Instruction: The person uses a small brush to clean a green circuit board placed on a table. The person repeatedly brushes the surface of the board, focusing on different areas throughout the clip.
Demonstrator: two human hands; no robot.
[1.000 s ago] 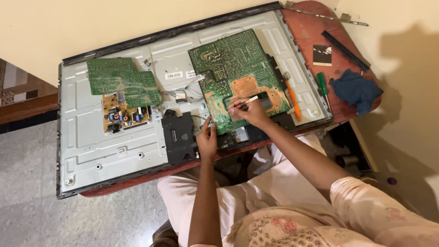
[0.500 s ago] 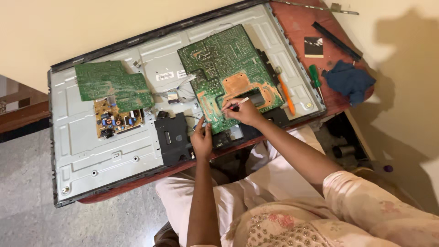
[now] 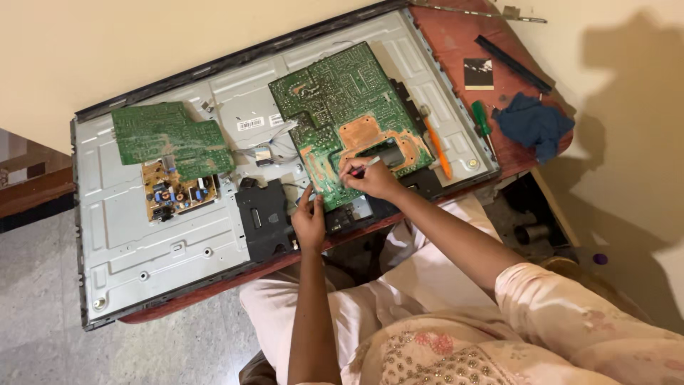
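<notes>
An opened flat television (image 3: pixel 149 242) lies back-up on a red-brown table (image 3: pixel 456 43). A large green circuit board (image 3: pixel 342 93) rests on its metal rear panel. My right hand (image 3: pixel 370 178) grips a thin pen-like tool (image 3: pixel 365 166), its tip touching the board's lower copper-coloured area. My left hand (image 3: pixel 309 222) rests at the board's lower left corner, fingertips pressing its edge, beside a black plastic block (image 3: pixel 265 217). A smaller green board (image 3: pixel 171 139) and a yellowish power board (image 3: pixel 174 192) sit to the left.
An orange-handled screwdriver (image 3: pixel 436 146) lies on the panel right of the big board. A green-handled screwdriver (image 3: pixel 482 121), a blue cloth (image 3: pixel 533 125), a small dark square card (image 3: pixel 478 73) and a black strip (image 3: pixel 513 64) lie on the table. My lap is below the table's edge.
The view has shifted slightly, so the television sits a little differently in frame. Both hands stay at the big board's lower edge, the right hand still holding the tool against it.
</notes>
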